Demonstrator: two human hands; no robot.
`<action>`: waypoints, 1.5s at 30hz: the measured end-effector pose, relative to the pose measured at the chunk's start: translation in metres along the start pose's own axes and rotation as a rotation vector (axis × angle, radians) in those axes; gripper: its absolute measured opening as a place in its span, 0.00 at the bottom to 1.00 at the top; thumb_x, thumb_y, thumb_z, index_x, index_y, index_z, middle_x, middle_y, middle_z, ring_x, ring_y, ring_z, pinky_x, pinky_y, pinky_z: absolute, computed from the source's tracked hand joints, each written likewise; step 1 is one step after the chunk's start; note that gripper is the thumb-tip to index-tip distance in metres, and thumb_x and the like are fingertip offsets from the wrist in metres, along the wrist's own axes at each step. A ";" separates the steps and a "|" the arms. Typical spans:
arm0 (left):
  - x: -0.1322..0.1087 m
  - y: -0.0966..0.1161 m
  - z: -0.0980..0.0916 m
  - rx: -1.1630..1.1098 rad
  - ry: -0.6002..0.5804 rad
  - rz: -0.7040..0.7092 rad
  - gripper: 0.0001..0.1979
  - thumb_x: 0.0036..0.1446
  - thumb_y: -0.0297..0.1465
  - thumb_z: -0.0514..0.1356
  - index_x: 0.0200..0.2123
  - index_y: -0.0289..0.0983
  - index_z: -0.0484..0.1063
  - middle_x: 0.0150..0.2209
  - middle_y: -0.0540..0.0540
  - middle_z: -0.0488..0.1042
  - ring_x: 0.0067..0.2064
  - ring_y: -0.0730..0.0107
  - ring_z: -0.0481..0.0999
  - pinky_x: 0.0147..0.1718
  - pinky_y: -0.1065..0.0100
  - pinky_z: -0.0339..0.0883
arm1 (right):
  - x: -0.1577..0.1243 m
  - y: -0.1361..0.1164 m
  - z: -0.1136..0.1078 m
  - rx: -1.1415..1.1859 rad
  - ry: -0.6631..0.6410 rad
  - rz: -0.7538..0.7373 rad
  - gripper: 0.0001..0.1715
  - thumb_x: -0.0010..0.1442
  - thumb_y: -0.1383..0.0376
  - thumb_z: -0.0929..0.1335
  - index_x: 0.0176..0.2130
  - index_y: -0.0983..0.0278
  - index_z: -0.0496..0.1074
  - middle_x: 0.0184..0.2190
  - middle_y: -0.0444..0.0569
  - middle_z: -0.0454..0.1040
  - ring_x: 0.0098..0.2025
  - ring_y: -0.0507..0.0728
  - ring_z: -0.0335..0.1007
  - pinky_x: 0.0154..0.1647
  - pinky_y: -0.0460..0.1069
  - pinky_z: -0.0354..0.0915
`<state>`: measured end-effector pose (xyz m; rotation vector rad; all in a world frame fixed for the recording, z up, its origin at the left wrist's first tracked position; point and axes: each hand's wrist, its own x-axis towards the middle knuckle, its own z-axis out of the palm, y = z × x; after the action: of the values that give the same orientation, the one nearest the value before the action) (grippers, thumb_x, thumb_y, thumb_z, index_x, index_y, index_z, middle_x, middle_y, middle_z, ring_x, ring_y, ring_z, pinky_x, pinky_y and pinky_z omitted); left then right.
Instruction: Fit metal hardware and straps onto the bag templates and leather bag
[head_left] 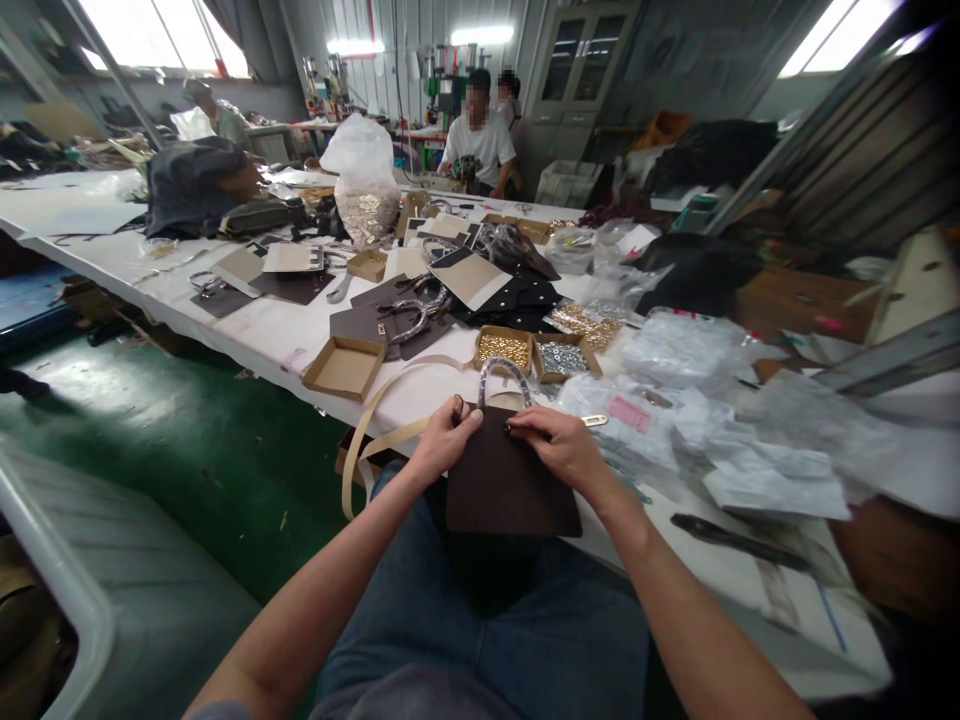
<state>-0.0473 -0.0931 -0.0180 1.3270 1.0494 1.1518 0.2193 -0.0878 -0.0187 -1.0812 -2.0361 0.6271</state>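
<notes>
A dark brown bag panel hangs over my lap at the table's edge, with a wrapped curved handle arching from its top. My left hand is closed on the panel's upper left corner, thumb on the front face. A small dark loop shows at its fingers, its kind unclear. On the panel's upper right, my right hand is closed in a pinch. Something tiny and dark sits at its fingertips, too small to name. Just beyond that hand lies a flat, pale metal piece with a slot.
Boxes of gold and silver hardware stand behind the panel, beside an open cardboard box. A beige strap loops off the table's edge. Plastic bags crowd the right. A person sits across the table.
</notes>
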 end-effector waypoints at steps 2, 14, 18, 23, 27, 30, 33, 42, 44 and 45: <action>0.000 -0.002 0.000 0.029 -0.002 0.014 0.24 0.68 0.48 0.69 0.33 0.42 0.60 0.33 0.53 0.62 0.37 0.67 0.61 0.38 0.66 0.58 | 0.001 -0.001 0.000 -0.030 -0.026 -0.026 0.13 0.77 0.65 0.71 0.52 0.54 0.88 0.50 0.49 0.88 0.51 0.63 0.85 0.55 0.60 0.79; 0.001 -0.012 0.003 0.021 0.013 0.051 0.22 0.69 0.41 0.68 0.32 0.42 0.57 0.33 0.52 0.63 0.35 0.68 0.60 0.37 0.65 0.56 | 0.005 -0.006 0.000 -0.187 -0.137 -0.072 0.15 0.78 0.69 0.68 0.50 0.57 0.85 0.49 0.51 0.86 0.49 0.61 0.83 0.52 0.57 0.78; 0.001 -0.019 0.006 -0.028 0.036 0.065 0.22 0.68 0.40 0.68 0.31 0.42 0.57 0.34 0.51 0.66 0.36 0.68 0.62 0.38 0.65 0.57 | 0.007 -0.007 0.002 -0.269 -0.164 -0.056 0.14 0.79 0.68 0.67 0.49 0.57 0.84 0.50 0.51 0.86 0.48 0.61 0.83 0.51 0.55 0.77; 0.001 -0.025 0.007 -0.076 0.062 0.040 0.24 0.67 0.40 0.69 0.31 0.42 0.56 0.33 0.51 0.66 0.36 0.68 0.64 0.38 0.65 0.59 | 0.008 -0.008 0.005 -0.318 -0.159 -0.027 0.12 0.77 0.70 0.69 0.46 0.58 0.84 0.48 0.51 0.85 0.48 0.61 0.82 0.51 0.54 0.76; 0.001 -0.028 0.010 -0.181 0.126 -0.035 0.20 0.61 0.41 0.74 0.37 0.43 0.64 0.34 0.53 0.69 0.35 0.69 0.68 0.38 0.67 0.64 | 0.008 -0.007 0.005 -0.305 -0.171 -0.031 0.13 0.76 0.73 0.69 0.45 0.59 0.83 0.48 0.50 0.85 0.48 0.60 0.82 0.51 0.53 0.75; -0.001 -0.030 0.012 -0.314 0.221 -0.179 0.28 0.54 0.39 0.78 0.53 0.43 0.72 0.38 0.52 0.77 0.36 0.67 0.75 0.39 0.66 0.69 | 0.009 -0.005 0.004 -0.330 -0.199 -0.044 0.12 0.76 0.72 0.70 0.45 0.58 0.83 0.47 0.50 0.85 0.47 0.60 0.81 0.48 0.53 0.74; -0.001 -0.031 0.013 -0.457 0.258 -0.365 0.31 0.49 0.35 0.77 0.57 0.39 0.78 0.37 0.48 0.81 0.34 0.65 0.78 0.36 0.65 0.71 | 0.010 -0.005 0.005 -0.331 -0.195 -0.063 0.12 0.77 0.70 0.69 0.46 0.58 0.83 0.46 0.51 0.85 0.47 0.61 0.81 0.48 0.55 0.75; 0.006 -0.031 0.002 -0.597 0.129 -0.449 0.22 0.42 0.30 0.71 0.44 0.36 0.86 0.35 0.45 0.84 0.36 0.62 0.79 0.36 0.66 0.70 | 0.015 -0.009 0.010 -0.443 -0.208 -0.103 0.09 0.74 0.68 0.71 0.41 0.59 0.83 0.40 0.52 0.85 0.40 0.60 0.79 0.43 0.54 0.73; 0.007 -0.030 -0.001 -0.591 0.118 -0.439 0.22 0.41 0.29 0.70 0.45 0.36 0.86 0.35 0.46 0.84 0.36 0.64 0.78 0.35 0.66 0.69 | 0.017 -0.008 0.009 -0.445 -0.239 -0.110 0.10 0.74 0.68 0.71 0.40 0.59 0.83 0.39 0.52 0.84 0.40 0.59 0.79 0.43 0.53 0.72; 0.007 -0.030 -0.002 -0.589 0.121 -0.439 0.22 0.41 0.29 0.70 0.44 0.37 0.86 0.35 0.46 0.84 0.36 0.64 0.78 0.35 0.67 0.68 | 0.017 -0.007 0.009 -0.435 -0.248 -0.112 0.10 0.75 0.67 0.71 0.40 0.59 0.83 0.39 0.51 0.84 0.40 0.59 0.79 0.43 0.53 0.72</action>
<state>-0.0478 -0.0839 -0.0476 0.5385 0.9254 1.0929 0.2023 -0.0777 -0.0124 -1.1644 -2.5068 0.2736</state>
